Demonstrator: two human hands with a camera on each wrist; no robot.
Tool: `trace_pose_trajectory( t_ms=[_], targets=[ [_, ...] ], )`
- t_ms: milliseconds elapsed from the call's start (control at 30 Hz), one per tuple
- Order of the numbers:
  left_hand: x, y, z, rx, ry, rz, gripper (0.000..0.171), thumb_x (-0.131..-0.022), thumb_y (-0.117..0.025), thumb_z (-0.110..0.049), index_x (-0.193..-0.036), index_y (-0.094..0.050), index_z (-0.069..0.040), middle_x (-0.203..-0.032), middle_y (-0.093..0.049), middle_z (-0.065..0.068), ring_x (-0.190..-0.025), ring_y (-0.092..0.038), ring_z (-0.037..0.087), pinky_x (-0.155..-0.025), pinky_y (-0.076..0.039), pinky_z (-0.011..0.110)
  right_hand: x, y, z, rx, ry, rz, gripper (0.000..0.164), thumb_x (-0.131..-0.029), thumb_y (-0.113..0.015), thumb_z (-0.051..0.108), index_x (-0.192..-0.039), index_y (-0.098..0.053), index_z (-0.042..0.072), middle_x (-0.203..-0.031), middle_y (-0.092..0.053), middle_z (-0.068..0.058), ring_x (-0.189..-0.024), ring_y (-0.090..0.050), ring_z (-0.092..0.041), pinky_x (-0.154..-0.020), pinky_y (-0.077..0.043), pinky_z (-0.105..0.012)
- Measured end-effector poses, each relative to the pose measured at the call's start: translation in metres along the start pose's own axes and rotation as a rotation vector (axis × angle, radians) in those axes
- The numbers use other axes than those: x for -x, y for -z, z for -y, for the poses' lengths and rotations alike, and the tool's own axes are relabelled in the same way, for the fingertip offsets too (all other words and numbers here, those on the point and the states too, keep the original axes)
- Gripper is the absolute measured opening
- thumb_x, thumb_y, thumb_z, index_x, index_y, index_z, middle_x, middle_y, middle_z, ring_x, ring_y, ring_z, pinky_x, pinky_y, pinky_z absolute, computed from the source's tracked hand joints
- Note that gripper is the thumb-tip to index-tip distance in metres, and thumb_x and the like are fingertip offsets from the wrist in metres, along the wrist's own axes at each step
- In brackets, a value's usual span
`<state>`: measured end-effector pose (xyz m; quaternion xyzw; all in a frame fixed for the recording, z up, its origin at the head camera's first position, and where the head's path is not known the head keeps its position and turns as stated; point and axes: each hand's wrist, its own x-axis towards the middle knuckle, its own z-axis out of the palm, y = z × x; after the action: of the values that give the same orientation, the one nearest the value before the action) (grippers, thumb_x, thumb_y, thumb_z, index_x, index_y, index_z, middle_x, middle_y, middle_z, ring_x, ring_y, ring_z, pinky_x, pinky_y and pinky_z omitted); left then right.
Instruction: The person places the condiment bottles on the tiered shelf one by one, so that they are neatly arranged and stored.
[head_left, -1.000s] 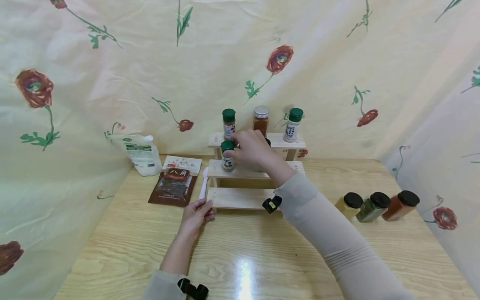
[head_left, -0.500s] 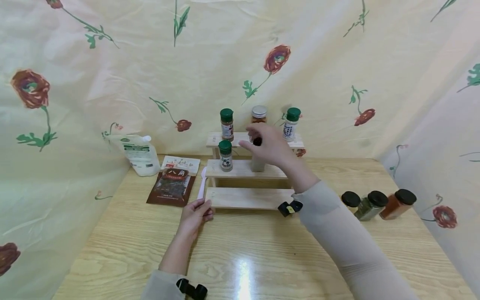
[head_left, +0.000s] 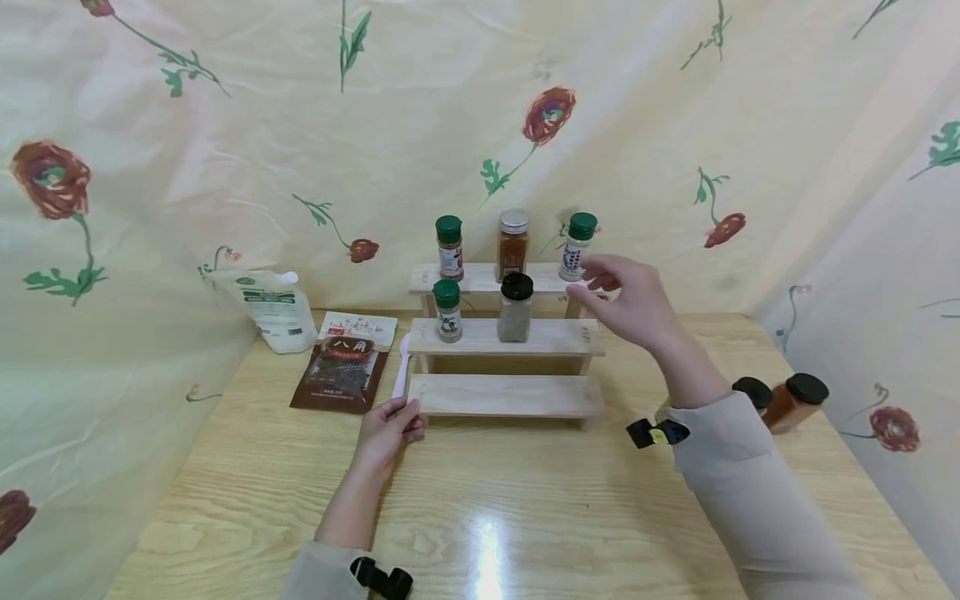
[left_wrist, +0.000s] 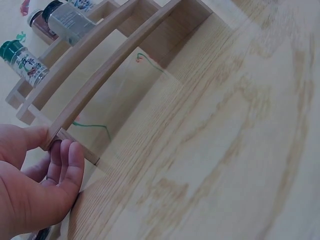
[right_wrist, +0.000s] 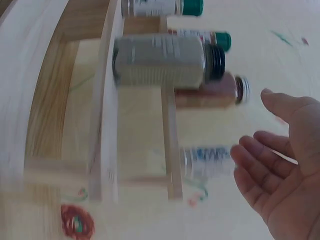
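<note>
Nearest the viewer, the wood-grained table bears the left hand, whose thumb and fingers pinch the left end of the lowest step of a three-step wooden rack, thumb above and fingertips below. At right, two black-capped jars, one reddish and one partly hidden by the right sleeve, stand on the table. Left of the rack lie a pale utensil and a brown packet; farther back a white spouted pouch leans. The middle step carries a green-capped shaker and, upright near its centre, a black-capped grey jar. The right hand, fingers loosely bent, thumb apart and gripping nothing, hovers just beside a white-labelled shaker; whether they touch cannot be told. This shaker shares the top step with a silver-capped jar and another green-capped shaker, before a floral backdrop.
</note>
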<state>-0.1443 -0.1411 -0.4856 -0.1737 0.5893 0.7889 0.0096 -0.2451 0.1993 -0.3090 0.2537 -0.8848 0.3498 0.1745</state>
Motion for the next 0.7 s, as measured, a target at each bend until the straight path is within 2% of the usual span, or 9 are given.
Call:
trace_pose_trajectory(
  t_ms=[100, 167, 267, 400, 600, 700],
  targets=[
    [0.0, 0.0, -0.001, 0.003, 0.002, -0.001, 0.043, -0.099, -0.065, -0.002, -0.132, -0.047, 0.018, -0.083, -0.065, 0.005, -0.069, -0.064, 0.01, -0.065, -0.062, 0.021, 0.012, 0.011, -0.011, 0.038, 0.01, -0.026, 0.037, -0.093, -0.076, 0.017, -0.122, -0.067, -0.003, -0.109, -0.071, -0.019, -0.09, -0.069, -0.031, -0.079, -0.06, -0.041],
    [0.0, 0.0, -0.001, 0.004, 0.004, 0.003, 0.044, -0.099, -0.065, -0.003, -0.133, -0.047, 0.018, -0.083, -0.065, 0.005, -0.069, -0.064, 0.01, -0.066, -0.062, 0.021, 0.02, 0.018, -0.017, 0.064, 0.007, -0.042, 0.035, -0.092, -0.077, 0.016, -0.12, -0.068, -0.002, -0.107, -0.071, -0.017, -0.088, -0.069, -0.029, -0.076, -0.059, -0.032],
    [0.0, 0.001, -0.001, 0.005, 0.009, 0.004, 0.044, -0.099, -0.065, -0.003, -0.133, -0.047, 0.018, -0.083, -0.065, 0.005, -0.07, -0.065, 0.01, -0.066, -0.062, 0.021, 0.032, 0.026, -0.027, 0.091, -0.008, -0.04, 0.034, -0.092, -0.078, 0.017, -0.118, -0.069, -0.002, -0.107, -0.072, -0.016, -0.087, -0.069, -0.029, -0.074, -0.055, -0.023],
    [0.0, 0.001, -0.001, 0.004, 0.015, 0.001, 0.044, -0.099, -0.065, -0.003, -0.133, -0.047, 0.018, -0.083, -0.065, 0.005, -0.07, -0.065, 0.01, -0.067, -0.063, 0.022, 0.049, 0.035, -0.04, 0.111, -0.011, -0.006, 0.034, -0.093, -0.076, 0.019, -0.119, -0.069, -0.001, -0.106, -0.072, -0.018, -0.087, -0.069, -0.031, -0.074, -0.053, -0.022],
    [0.0, 0.001, 0.0, 0.006, 0.009, 0.007, 0.043, -0.099, -0.065, -0.002, -0.132, -0.047, 0.018, -0.082, -0.065, 0.005, -0.069, -0.065, 0.01, -0.066, -0.062, 0.021, 0.072, 0.048, -0.057, 0.128, -0.02, 0.037, 0.033, -0.093, -0.077, 0.018, -0.12, -0.069, 0.001, -0.106, -0.072, -0.017, -0.089, -0.069, -0.032, -0.074, -0.046, -0.014],
    [-0.001, 0.0, 0.0, 0.006, 0.012, 0.005, 0.044, -0.099, -0.065, -0.003, -0.133, -0.046, 0.018, -0.083, -0.065, 0.005, -0.069, -0.065, 0.01, -0.066, -0.062, 0.021, 0.082, 0.053, -0.066, 0.142, -0.036, 0.067, 0.034, -0.092, -0.077, 0.017, -0.12, -0.069, 0.0, -0.107, -0.072, -0.017, -0.089, -0.069, -0.032, -0.074, -0.047, -0.013]
  ],
)
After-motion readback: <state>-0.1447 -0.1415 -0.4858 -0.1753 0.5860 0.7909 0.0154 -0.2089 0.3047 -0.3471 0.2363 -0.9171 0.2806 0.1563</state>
